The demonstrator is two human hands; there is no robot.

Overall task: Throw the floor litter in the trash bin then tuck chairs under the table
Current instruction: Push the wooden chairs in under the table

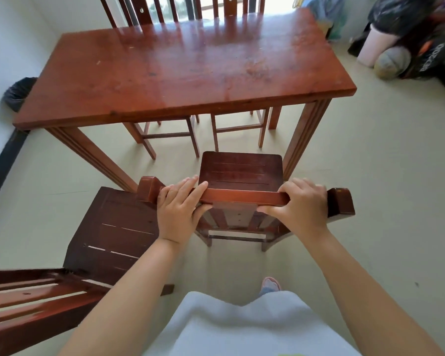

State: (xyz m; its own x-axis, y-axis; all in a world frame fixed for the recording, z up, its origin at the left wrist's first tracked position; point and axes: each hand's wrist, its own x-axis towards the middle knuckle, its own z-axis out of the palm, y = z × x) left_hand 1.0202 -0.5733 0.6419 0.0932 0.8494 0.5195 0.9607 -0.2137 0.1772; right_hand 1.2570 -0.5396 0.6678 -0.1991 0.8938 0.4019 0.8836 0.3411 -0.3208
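A dark wooden chair [240, 168] stands in front of me, its seat just short of the near edge of the red-brown table [180, 70]. My left hand [177, 211] and my right hand [303, 206] both grip the chair's top back rail [244, 195]. A second chair [113, 232] stands to my left, turned at an angle, outside the table. Two more chairs [170, 134] sit under the table's far side. A black-lined trash bin [18, 92] peeks out past the table's left end by the wall.
Bags, a pale bucket and a dark box [421, 39] are piled in the far right corner. The white wall [5, 47] runs close along the table's left end. Pale floor [370, 176] lies open to the right. My foot [270, 285] shows below the chair.
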